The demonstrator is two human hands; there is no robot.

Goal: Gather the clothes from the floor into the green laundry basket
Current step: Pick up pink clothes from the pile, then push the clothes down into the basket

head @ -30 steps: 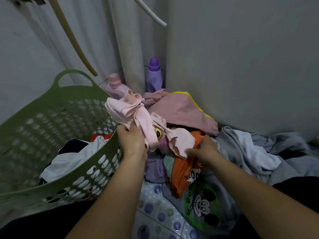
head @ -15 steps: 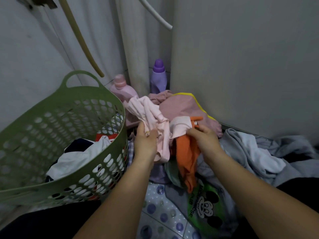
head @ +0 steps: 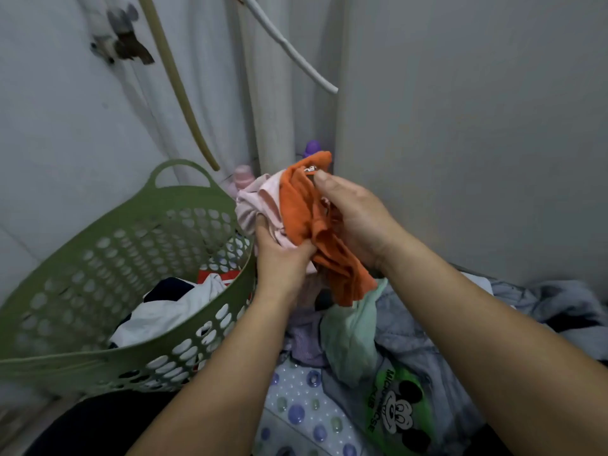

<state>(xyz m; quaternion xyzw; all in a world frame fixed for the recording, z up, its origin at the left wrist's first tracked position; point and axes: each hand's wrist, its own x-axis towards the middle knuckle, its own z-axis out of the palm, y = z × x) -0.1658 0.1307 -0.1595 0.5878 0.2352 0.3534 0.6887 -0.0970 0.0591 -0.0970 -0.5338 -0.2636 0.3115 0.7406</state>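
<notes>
Got my left hand (head: pixel 279 258) bunched round the pink top (head: pixel 260 205) and my right hand (head: pixel 353 218) pinching the orange shirt (head: pixel 306 222), pressed together as one bundle so nothing drops. It's up just right of the green laundry basket (head: pixel 108 258), which sits tilted toward me on the left, while the grey clothes (head: pixel 411 340) are on the floor near right.

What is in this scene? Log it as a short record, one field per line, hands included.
left hand: left hand grips the pink garment from below
right hand: right hand pinches the orange garment near its top edge
held bundle: both garments bunched together, raised beside the basket's rim
basket: green laundry basket tilted, holding white, dark and red clothes
floor pile: mint garment, grey Mickey Mouse shirt, more grey clothes at right
behind: pink bottle and purple bottle by the wall
</notes>
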